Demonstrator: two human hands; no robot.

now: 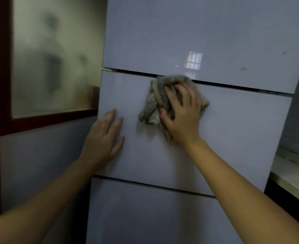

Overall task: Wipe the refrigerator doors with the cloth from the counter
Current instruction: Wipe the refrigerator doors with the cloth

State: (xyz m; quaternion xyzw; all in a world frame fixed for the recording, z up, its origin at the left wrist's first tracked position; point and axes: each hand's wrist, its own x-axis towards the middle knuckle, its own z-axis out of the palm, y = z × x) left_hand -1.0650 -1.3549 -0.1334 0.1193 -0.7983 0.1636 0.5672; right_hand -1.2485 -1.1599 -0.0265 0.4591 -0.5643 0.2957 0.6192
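wiping door (224, 129) | right hand (182, 113) curled on cloth (154, 106), pressing | left hand (103, 138) flat, bracing left edge | advice: even pressure, overlapping strokes

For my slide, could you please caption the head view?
Right hand holds cloth against middle door; left hand flat on it.

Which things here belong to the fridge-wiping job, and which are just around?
Job: cloth, held by the right hand against the middle refrigerator door; left hand flat on that door; upper door; lower door.
Just around: frosted glass panel; counter.
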